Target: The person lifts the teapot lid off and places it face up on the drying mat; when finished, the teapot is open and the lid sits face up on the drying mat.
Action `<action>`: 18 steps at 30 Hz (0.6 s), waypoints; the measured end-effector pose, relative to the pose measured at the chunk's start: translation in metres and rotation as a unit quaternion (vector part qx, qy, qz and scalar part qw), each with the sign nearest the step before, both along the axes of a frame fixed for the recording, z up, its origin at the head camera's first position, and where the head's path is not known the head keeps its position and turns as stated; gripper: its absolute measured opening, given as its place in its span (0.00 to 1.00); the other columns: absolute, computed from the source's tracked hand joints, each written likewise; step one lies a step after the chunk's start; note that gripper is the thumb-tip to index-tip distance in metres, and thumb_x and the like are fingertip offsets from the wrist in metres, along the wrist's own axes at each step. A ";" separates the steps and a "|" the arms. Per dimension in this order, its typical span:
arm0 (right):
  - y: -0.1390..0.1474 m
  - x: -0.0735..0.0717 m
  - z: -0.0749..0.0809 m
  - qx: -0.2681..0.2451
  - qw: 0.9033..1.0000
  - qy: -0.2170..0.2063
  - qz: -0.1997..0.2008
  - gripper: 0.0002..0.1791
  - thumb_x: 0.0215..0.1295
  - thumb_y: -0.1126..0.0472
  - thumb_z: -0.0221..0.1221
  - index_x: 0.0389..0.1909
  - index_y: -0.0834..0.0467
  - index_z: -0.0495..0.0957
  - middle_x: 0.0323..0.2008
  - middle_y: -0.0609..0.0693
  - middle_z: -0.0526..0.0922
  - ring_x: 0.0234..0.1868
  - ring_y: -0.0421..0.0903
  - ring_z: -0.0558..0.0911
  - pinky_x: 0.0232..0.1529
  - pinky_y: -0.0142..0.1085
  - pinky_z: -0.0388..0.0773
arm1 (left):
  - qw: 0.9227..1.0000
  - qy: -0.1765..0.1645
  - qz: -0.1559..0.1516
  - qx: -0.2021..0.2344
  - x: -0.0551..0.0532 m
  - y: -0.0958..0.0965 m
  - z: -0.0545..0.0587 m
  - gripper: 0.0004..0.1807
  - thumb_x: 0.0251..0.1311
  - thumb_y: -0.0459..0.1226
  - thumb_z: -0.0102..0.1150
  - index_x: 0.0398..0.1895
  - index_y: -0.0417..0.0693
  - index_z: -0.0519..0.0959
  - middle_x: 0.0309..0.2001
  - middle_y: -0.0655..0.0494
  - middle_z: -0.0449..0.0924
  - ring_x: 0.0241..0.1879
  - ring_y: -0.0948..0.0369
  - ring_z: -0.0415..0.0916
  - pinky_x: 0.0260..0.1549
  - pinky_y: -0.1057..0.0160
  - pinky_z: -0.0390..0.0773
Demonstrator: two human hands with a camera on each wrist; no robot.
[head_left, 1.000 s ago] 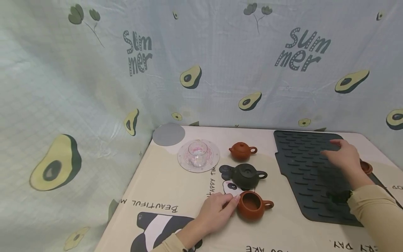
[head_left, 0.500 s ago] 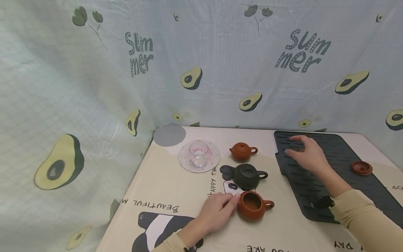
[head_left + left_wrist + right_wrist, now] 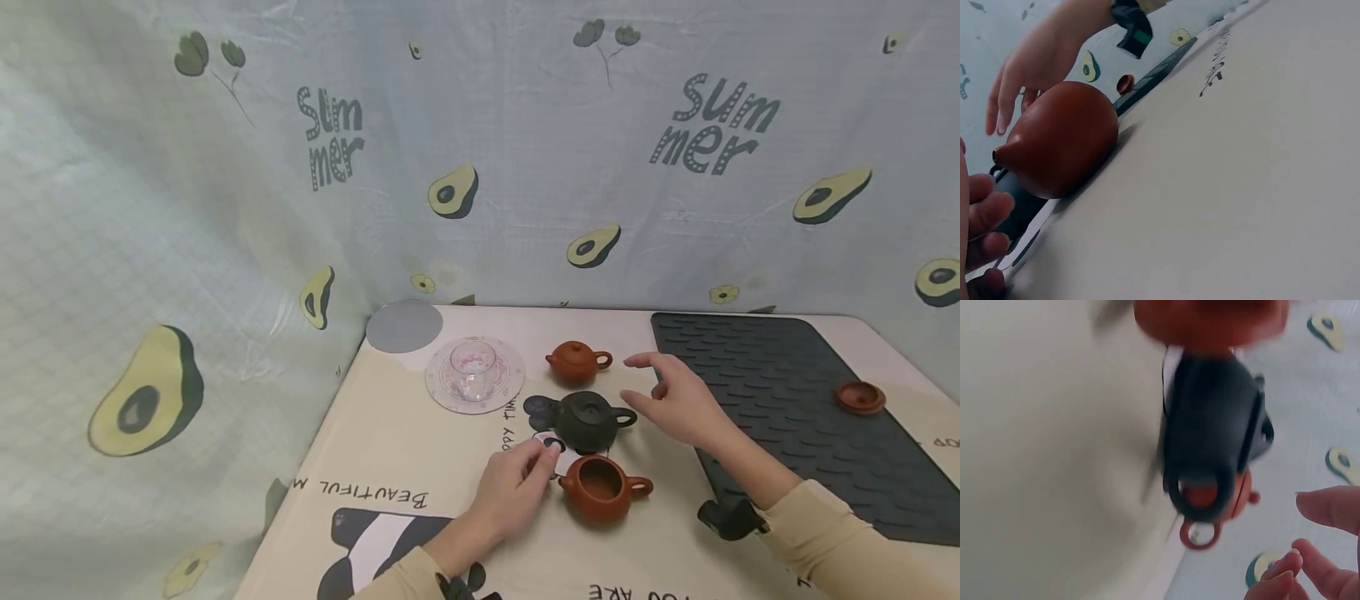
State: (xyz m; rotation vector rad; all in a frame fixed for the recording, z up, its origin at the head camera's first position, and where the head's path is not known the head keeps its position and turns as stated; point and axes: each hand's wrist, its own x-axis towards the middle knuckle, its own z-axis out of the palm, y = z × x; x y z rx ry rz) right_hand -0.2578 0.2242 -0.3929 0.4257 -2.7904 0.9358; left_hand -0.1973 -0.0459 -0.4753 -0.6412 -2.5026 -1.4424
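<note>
A lidless reddish-brown clay teapot [image 3: 598, 492] stands upright nearest me. Just left of its spout is my left hand [image 3: 512, 490], fingers loosely bent and holding nothing. Behind that pot stands a dark teapot [image 3: 587, 421], its handle pointing right. My right hand [image 3: 678, 402] hovers beside this handle, thumb and index finger spread apart with nothing between them. Farther back is a small orange-brown teapot [image 3: 576, 363] with its lid on. In the left wrist view the fingertips [image 3: 999, 209] of my left hand show near the lidless pot's spout.
On the dark ridged mat [image 3: 757, 392] at the right lies a reddish-brown lid [image 3: 860, 397]. A clear glass cup [image 3: 473, 367] stands on a pink patterned coaster [image 3: 438, 392] at back left, near a grey disc [image 3: 405, 326]. A printed curtain [image 3: 525, 167] hangs behind the table.
My right hand has moved left from over the mat, beside the lid, to the dark teapot's handle. My left hand has drawn slightly away from the lidless teapot.
</note>
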 end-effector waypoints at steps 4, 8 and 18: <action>-0.011 0.007 -0.004 -0.010 1.000 -0.004 0.016 0.26 0.66 0.57 0.69 0.63 0.57 0.75 0.59 0.60 0.77 0.32 0.46 0.75 0.25 0.40 0.73 | 0.999 0.031 0.036 0.002 -0.009 -0.001 0.000 0.18 0.79 0.50 0.46 0.29 0.59 0.76 0.22 0.69 0.69 0.25 0.68 0.68 0.27 0.68 0.66; -0.017 0.012 -0.009 -0.014 1.000 -0.003 0.025 0.25 0.65 0.59 0.69 0.62 0.57 0.76 0.57 0.59 0.78 0.30 0.45 0.74 0.25 0.39 0.73 | 0.997 0.041 0.059 -0.002 -0.020 -0.001 0.000 0.16 0.78 0.50 0.47 0.32 0.58 0.76 0.22 0.69 0.69 0.25 0.67 0.67 0.26 0.68 0.66; -0.027 0.017 -0.018 -0.007 1.000 -0.015 0.022 0.19 0.66 0.58 0.68 0.57 0.55 0.81 0.58 0.60 0.78 0.31 0.44 0.74 0.29 0.39 0.72 | 0.996 0.034 0.084 -0.001 -0.044 0.008 0.001 0.17 0.78 0.52 0.45 0.34 0.56 0.77 0.23 0.66 0.70 0.26 0.65 0.67 0.27 0.65 0.66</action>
